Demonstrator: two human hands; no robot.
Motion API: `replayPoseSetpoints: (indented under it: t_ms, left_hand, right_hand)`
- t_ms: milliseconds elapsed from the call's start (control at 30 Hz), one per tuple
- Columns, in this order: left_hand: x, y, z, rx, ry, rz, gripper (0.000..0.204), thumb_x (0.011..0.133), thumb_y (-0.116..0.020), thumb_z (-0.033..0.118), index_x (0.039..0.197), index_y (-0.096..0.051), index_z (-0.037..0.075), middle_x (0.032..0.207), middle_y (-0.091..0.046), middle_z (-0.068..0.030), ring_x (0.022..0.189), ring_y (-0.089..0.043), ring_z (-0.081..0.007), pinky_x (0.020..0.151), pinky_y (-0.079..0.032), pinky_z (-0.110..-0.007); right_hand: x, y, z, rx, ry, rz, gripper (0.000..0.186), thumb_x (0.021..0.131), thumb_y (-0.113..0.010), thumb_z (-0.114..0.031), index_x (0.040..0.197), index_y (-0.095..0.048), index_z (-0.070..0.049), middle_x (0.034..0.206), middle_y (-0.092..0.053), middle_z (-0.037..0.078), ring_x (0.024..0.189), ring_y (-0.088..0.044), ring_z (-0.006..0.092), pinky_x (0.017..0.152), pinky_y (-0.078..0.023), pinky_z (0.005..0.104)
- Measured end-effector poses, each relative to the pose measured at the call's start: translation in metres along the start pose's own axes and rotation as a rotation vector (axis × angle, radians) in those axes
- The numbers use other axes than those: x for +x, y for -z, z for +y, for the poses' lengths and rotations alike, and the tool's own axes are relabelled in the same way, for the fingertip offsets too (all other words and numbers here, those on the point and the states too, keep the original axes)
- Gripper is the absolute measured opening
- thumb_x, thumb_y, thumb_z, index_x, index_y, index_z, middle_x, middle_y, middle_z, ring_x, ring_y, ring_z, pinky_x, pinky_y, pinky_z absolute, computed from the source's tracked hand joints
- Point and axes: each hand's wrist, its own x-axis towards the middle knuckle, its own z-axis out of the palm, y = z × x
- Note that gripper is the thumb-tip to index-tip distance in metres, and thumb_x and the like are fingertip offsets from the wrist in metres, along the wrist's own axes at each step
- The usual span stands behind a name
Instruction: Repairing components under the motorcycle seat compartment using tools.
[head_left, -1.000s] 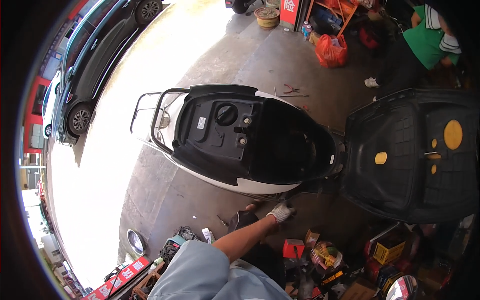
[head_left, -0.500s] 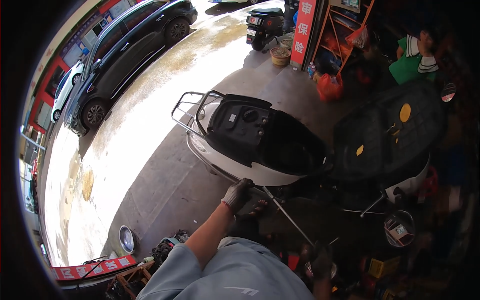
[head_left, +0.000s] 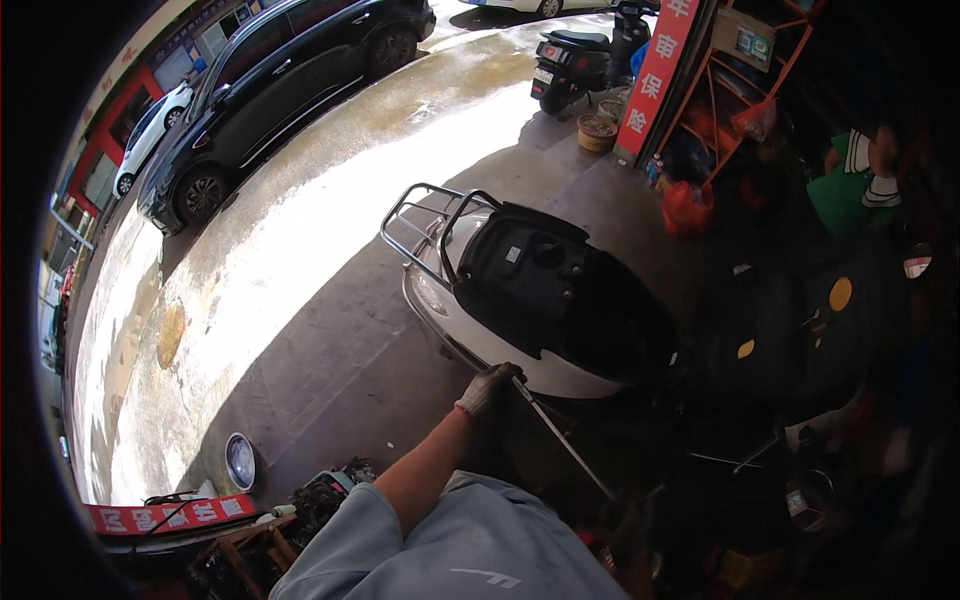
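My left hand (head_left: 487, 388), in a pale glove with dark fingers, is closed around the upper end of a long thin metal rod (head_left: 562, 440), beside the scooter's flank. The rod slants down to the right, to my right hand (head_left: 632, 515), which is closed at its lower end; deep shadow blurs the fingers there. In front of me is a white scooter (head_left: 470, 325) with its seat (head_left: 775, 340) tipped up to the right. Its black storage compartment (head_left: 520, 262) lies uncovered, and a metal rear rack (head_left: 412, 235) curves over the tail.
A black car (head_left: 290, 85) and a dark scooter (head_left: 575, 65) stand outside. A potted plant (head_left: 597, 133), an orange shelf rack (head_left: 712, 100) and a red bag (head_left: 688, 207) are at the back right. Someone in green (head_left: 845, 200) is beyond the seat. A round metal basin (head_left: 241, 462) lies left.
The view has shifted, so the scooter and surroundings sit further right and mostly lower. My left hand stays at the rod's upper end, and the right side looks darker.
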Motion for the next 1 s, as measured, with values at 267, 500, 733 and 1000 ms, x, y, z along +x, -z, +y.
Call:
replayPoseSetpoints:
  t_ms: [267, 500, 733, 1000]
  left_hand:
    - [0.08, 0.045, 0.062, -0.18, 0.078, -0.008, 0.029, 0.098, -0.051, 0.033, 0.103, -0.06, 0.007, 0.084, -0.059, -0.0046, 0.066, -0.057, -0.0115, 0.057, -0.048, -0.026]
    - [0.099, 0.051, 0.117, -0.391, 0.117, 0.218, 0.027, 0.096, -0.056, 0.033, 0.102, -0.059, 0.006, 0.082, -0.063, -0.0044, 0.061, -0.054, -0.0087, 0.052, -0.04, -0.022]
    - [0.104, 0.057, 0.142, -0.093, -0.084, 0.218, 0.038, 0.094, -0.055, 0.023, 0.122, -0.052, -0.004, 0.101, -0.063, -0.0111, 0.08, -0.063, -0.0149, 0.072, -0.052, -0.03]
    - [0.111, 0.062, 0.147, 0.064, -0.242, 0.215, 0.038, 0.092, -0.054, 0.025, 0.117, -0.052, -0.003, 0.094, -0.064, -0.0129, 0.077, -0.063, -0.0195, 0.07, -0.05, -0.03]
  right_hand:
    - [0.084, -0.057, -0.024, 0.423, -0.619, -0.623, 0.024, 0.083, -0.067, -0.024, 0.089, -0.061, -0.001, 0.081, -0.06, 0.011, 0.075, -0.059, 0.0267, 0.069, -0.049, 0.0391]
    - [0.263, -0.049, -0.08, 1.202, -1.441, -0.159, 0.011, 0.09, -0.053, -0.007, 0.092, -0.062, -0.002, 0.072, -0.059, 0.003, 0.063, -0.054, 0.0125, 0.057, -0.043, 0.0257]
    - [0.318, -0.064, -0.076, 0.98, -1.199, -0.394, 0.016, 0.09, -0.048, 0.0, 0.097, -0.062, -0.001, 0.072, -0.056, -0.001, 0.062, -0.049, 0.004, 0.056, -0.038, 0.0212]
    - [0.405, -0.077, -0.085, 0.807, -1.051, -0.605, 0.016, 0.09, -0.049, -0.007, 0.093, -0.064, 0.0, 0.067, -0.055, 0.0, 0.057, -0.048, 0.0049, 0.05, -0.037, 0.0218]
